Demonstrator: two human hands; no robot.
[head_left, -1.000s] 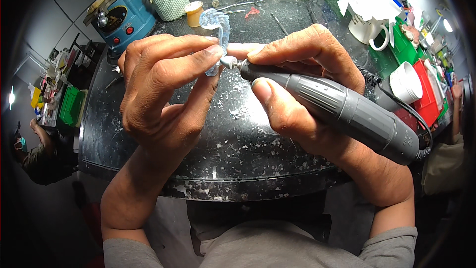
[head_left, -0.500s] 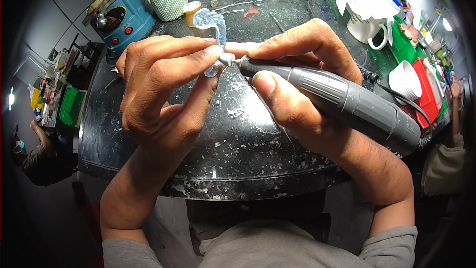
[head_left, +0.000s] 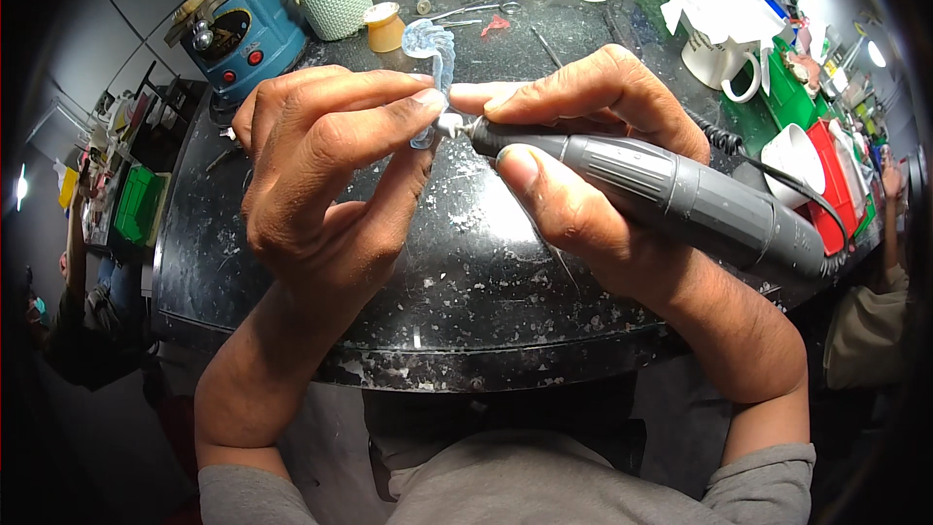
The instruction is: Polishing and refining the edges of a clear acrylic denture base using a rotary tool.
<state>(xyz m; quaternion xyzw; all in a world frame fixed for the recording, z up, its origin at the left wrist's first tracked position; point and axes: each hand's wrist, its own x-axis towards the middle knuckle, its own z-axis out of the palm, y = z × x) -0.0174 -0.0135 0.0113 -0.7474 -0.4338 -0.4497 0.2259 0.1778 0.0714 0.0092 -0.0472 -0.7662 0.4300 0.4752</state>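
We pinch a pale blue, translucent, arch-shaped dental piece (head_left: 431, 51) in our left hand (head_left: 326, 170) above the speckled black worktop (head_left: 466, 272), while our right hand (head_left: 573, 165) grips a grey corded rotary handpiece (head_left: 671, 190), its tip touching the piece's lower edge.

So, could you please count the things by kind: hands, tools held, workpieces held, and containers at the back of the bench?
Hands: 2, left hand and right hand
Handheld grinders: 1, grey grinder
Workpieces: 1, clear bluish piece
Containers: 3, green basket, orange cup, white jug
Total: 7
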